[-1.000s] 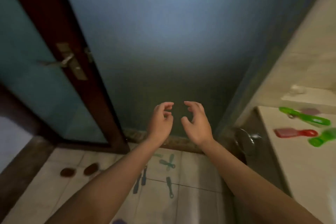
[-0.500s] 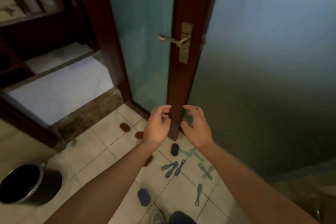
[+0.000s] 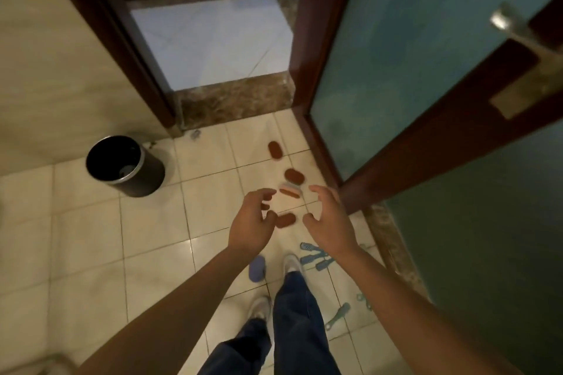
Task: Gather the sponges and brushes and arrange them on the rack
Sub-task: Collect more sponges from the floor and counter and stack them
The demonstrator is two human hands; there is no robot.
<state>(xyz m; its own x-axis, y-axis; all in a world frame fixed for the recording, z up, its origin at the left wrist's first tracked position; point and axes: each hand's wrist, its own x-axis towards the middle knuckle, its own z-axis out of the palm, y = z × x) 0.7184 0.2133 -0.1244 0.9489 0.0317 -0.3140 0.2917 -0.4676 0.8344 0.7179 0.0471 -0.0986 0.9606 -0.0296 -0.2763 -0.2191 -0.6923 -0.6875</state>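
Note:
Several brown oval sponges lie on the tiled floor near the glass door: one far (image 3: 274, 149), one nearer (image 3: 294, 176), one on its edge showing a pale side (image 3: 290, 191), and one between my hands (image 3: 285, 220). A blue sponge (image 3: 257, 264) lies by my feet. Teal brushes (image 3: 313, 256) lie to the right of my shoes, with another teal brush (image 3: 337, 315) farther back. My left hand (image 3: 251, 221) and my right hand (image 3: 330, 221) hover above the floor, fingers loosely curled, holding nothing. No rack is in view.
A black round bin (image 3: 126, 166) stands on the floor at the left by the wall. An open doorway with a marble threshold (image 3: 234, 102) is ahead. The frosted glass door (image 3: 396, 49) with a dark wooden frame stands open on the right. My legs and white shoes are below.
The view has swung left and down from the glass wall to the floor by the doorway. Both hands kept the same empty, loosely curled pose in front of me.

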